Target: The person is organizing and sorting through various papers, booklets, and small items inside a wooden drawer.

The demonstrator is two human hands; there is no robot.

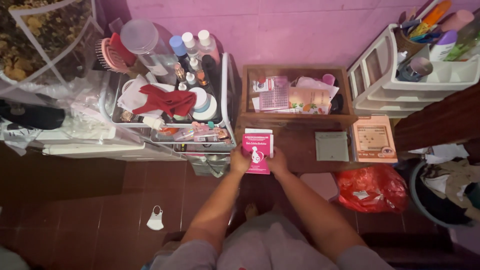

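At centre frame, you are gripping a pink booklet (257, 152) with both hands: your left hand (239, 161) is clasping its left edge, your right hand (277, 162) its right edge, just below the wire rack (226, 90) and beside the wooden shelf (295, 135).

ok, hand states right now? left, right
Left hand: closed on the pink booklet's left edge.
Right hand: closed on the booklet's right edge.
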